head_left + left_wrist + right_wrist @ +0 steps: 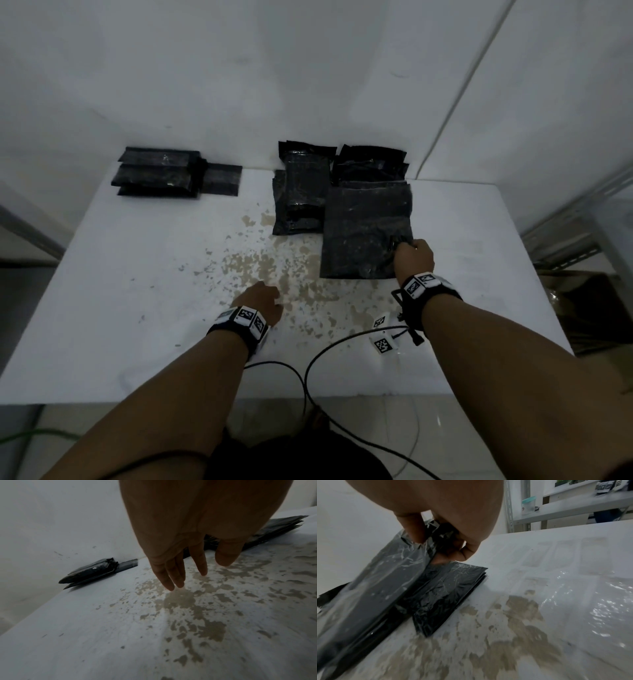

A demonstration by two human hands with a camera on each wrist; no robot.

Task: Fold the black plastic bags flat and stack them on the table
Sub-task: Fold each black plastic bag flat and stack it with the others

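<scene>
Bag folding at a white table (102, 308), seen from the head and both wrists.
Far left, a stack of folded bags (157, 176) lies by the wall; the left hand (262, 303) hovers over the worn tabletop with fingers (173, 574) straight and spread, holding nothing; at centre-right unfolded bags (301, 192) lie heaped; the right hand (412, 257) pinches the right edge of one black bag (363, 233), lifting it.

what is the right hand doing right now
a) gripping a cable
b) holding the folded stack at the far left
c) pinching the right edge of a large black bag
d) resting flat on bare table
c: the right hand pinches the large black bag at its right edge, thumb and fingers closed on the plastic, while the left hand hovers open over the table.
</scene>
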